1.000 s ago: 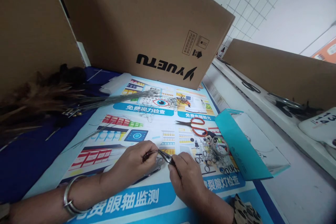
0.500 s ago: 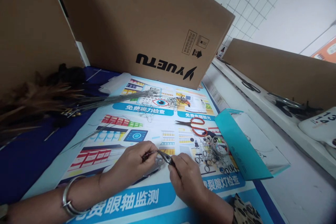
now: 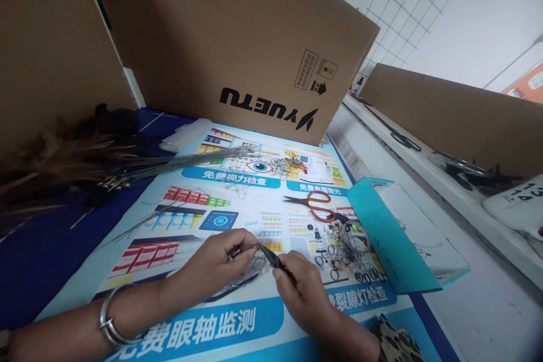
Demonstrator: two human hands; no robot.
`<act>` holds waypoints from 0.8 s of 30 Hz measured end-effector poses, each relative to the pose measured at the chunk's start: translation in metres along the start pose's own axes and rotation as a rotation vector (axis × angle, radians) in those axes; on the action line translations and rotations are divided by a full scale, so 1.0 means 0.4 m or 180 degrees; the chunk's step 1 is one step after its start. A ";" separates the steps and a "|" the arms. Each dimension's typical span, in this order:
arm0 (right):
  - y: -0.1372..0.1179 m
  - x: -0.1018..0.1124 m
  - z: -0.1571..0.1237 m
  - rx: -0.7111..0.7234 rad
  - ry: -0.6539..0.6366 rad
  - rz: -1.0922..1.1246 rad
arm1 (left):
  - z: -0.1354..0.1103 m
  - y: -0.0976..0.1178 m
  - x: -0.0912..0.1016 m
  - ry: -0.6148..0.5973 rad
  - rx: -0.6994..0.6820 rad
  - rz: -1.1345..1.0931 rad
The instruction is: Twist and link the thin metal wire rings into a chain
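Note:
My left hand [image 3: 224, 257], with a silver bangle [image 3: 108, 317] on its wrist, pinches a thin piece of wire [image 3: 246, 248] at the lower middle of the view. My right hand [image 3: 303, 285] is closed around the handles of pliers [image 3: 270, 254]. The pliers' tips meet the wire close to my left fingertips; whether the jaws grip it I cannot tell. Under and beside my left fingers lie some thin wire loops [image 3: 258, 264]. Right of my right hand is a pile of wire rings and bent pieces [image 3: 345, 249].
Red-handled scissors [image 3: 311, 202] lie beyond my hands. A teal open box [image 3: 382, 232] with wire pieces stands at the right. A bundle of straight wires [image 3: 190, 159] and brown feathers [image 3: 63, 158] lie at the left. A large cardboard box [image 3: 237, 28] closes off the back.
The pliers have turned in my right hand, and their jaws now look narrower and sit slightly higher at my left fingertips. My left hand has barely moved.

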State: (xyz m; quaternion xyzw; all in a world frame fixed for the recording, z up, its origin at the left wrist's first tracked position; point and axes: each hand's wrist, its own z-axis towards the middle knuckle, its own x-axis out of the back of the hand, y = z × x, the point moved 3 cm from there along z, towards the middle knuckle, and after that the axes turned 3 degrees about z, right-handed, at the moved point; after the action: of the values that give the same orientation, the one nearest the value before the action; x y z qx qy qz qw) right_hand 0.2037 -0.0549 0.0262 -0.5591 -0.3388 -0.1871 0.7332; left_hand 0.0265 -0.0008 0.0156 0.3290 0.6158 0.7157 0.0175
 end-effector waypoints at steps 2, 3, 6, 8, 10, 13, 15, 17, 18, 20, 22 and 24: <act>0.000 -0.002 0.000 -0.0040 -0.0026 0.0055 | -0.002 -0.004 -0.001 0.0116 -0.0023 0.0205; 0.000 -0.003 0.000 -0.0053 -0.0031 0.0075 | -0.003 -0.006 -0.002 0.0167 -0.0035 0.0306; -0.001 -0.008 0.002 -0.0051 -0.0048 0.0109 | -0.008 -0.008 -0.003 0.0301 -0.0098 0.0555; 0.000 -0.010 0.003 -0.0049 -0.0059 0.0103 | -0.010 -0.008 -0.004 0.0373 -0.0156 0.0661; 0.001 -0.010 0.003 -0.0061 -0.0060 0.0067 | -0.011 -0.008 -0.004 0.0425 -0.0213 0.0719; 0.003 -0.008 0.003 -0.0047 -0.0060 -0.0005 | -0.011 -0.007 -0.004 0.0530 -0.0277 0.0792; 0.003 -0.006 0.002 -0.0016 -0.0048 -0.0057 | -0.011 -0.005 -0.005 0.0583 -0.0340 0.0846; 0.001 -0.004 0.002 0.0028 -0.0035 -0.0131 | -0.012 -0.004 -0.005 0.0628 -0.0395 0.0917; 0.000 -0.004 0.002 0.0052 -0.0024 -0.0181 | -0.012 -0.004 -0.006 0.0647 -0.0421 0.0958; -0.004 -0.004 0.000 0.0084 -0.0006 -0.0305 | -0.014 -0.006 -0.007 0.0698 -0.0475 0.1061; -0.009 -0.005 -0.004 0.0104 0.0018 -0.0459 | -0.016 -0.009 -0.008 0.0724 -0.0532 0.1168; -0.015 -0.005 -0.007 0.0115 0.0033 -0.0601 | -0.018 -0.011 -0.010 0.0751 -0.0577 0.1277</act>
State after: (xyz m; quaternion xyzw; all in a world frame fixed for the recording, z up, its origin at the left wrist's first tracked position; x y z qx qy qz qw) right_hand 0.1992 -0.0597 0.0282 -0.5103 -0.3896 -0.2521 0.7240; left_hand 0.0245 -0.0079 0.0097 0.3559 0.4693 0.7906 -0.1675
